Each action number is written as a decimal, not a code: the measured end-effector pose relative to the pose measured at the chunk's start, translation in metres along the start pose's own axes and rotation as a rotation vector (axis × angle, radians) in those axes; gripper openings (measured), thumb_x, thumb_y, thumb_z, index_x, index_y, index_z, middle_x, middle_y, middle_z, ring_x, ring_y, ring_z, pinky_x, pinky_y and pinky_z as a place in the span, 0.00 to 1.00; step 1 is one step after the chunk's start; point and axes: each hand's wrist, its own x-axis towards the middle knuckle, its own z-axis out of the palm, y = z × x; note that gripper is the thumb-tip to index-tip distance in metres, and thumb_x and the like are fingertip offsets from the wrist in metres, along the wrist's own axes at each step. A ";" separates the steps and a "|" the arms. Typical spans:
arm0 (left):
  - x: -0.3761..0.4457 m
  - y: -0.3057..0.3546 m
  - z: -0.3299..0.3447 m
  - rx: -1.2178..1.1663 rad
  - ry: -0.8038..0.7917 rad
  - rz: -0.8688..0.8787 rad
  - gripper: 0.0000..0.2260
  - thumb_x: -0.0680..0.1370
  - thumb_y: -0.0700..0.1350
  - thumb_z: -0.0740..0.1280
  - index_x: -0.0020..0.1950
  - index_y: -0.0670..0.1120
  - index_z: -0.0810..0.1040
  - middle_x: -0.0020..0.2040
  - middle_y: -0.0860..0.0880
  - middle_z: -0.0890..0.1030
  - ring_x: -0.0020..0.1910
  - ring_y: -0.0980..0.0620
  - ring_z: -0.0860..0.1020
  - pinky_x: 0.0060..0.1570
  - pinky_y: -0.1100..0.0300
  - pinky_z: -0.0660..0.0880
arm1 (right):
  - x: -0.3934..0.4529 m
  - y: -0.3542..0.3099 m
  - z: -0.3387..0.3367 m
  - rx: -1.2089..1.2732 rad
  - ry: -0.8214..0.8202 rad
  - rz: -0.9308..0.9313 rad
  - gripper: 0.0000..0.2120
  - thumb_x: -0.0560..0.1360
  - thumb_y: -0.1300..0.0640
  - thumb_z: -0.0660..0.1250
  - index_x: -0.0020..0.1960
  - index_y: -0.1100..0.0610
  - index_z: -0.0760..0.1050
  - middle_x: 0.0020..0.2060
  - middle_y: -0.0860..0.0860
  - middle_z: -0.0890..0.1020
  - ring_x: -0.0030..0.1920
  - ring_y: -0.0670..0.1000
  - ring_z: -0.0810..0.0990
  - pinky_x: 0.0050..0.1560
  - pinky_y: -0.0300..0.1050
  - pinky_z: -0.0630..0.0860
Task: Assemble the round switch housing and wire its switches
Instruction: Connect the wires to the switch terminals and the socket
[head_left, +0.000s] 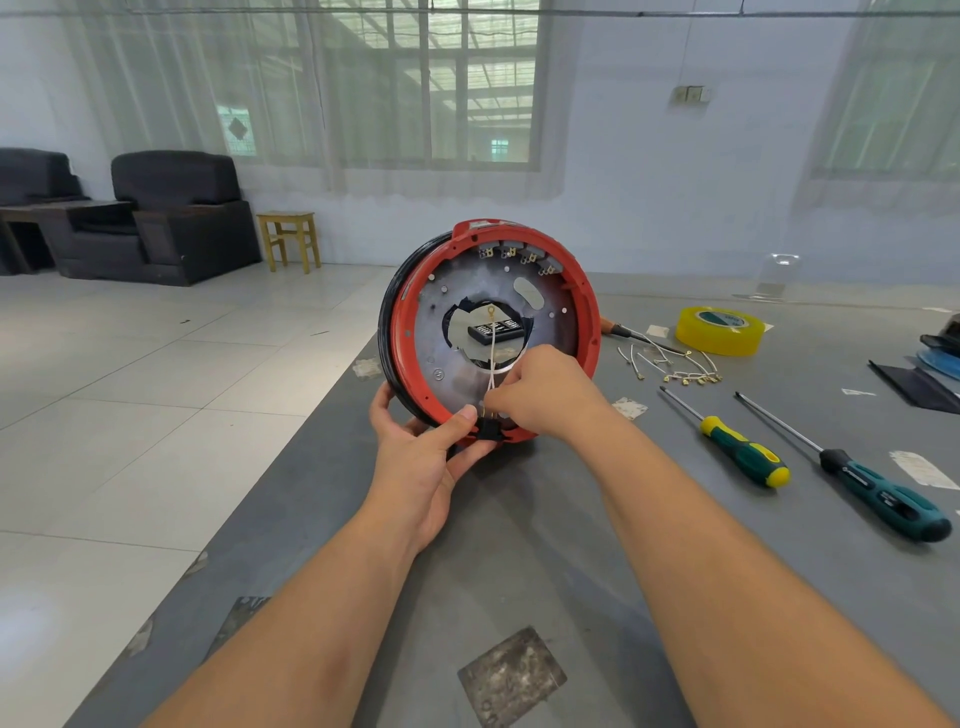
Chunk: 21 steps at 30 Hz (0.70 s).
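Hands (426, 457) (540, 395) on housing (493, 322), switch (488, 428) half-hidden

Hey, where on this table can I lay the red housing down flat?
Bare grey table lies between your forearms, before the taped patch. Right of the housing is crowded: screwdrivers, loose wires, yellow tape.

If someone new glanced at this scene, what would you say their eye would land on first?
The red round housing stands on edge at the centre of the grey table, steadied at its lower rim by the left hand. The right hand pinches a white wire at a small black switch there. To the right lie two screwdrivers and a yellow tape roll.
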 end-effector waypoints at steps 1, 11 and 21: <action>0.000 0.000 0.000 -0.003 0.001 -0.002 0.39 0.76 0.28 0.73 0.75 0.60 0.61 0.65 0.37 0.78 0.52 0.42 0.87 0.43 0.49 0.85 | 0.000 0.000 0.000 -0.005 -0.004 0.005 0.12 0.70 0.53 0.71 0.34 0.60 0.76 0.27 0.52 0.74 0.32 0.52 0.74 0.31 0.41 0.68; 0.001 0.000 0.000 -0.024 0.001 -0.003 0.38 0.76 0.28 0.73 0.74 0.60 0.62 0.65 0.36 0.79 0.53 0.41 0.87 0.42 0.49 0.85 | 0.002 0.001 0.002 0.011 -0.018 0.012 0.18 0.70 0.53 0.72 0.28 0.55 0.68 0.24 0.50 0.69 0.27 0.50 0.69 0.27 0.42 0.63; 0.003 0.001 0.001 -0.050 0.025 -0.025 0.40 0.76 0.30 0.74 0.78 0.59 0.61 0.67 0.37 0.80 0.60 0.38 0.84 0.44 0.48 0.85 | -0.002 0.013 -0.001 -0.001 0.129 -0.175 0.14 0.75 0.45 0.71 0.39 0.54 0.84 0.34 0.50 0.84 0.38 0.48 0.81 0.38 0.45 0.78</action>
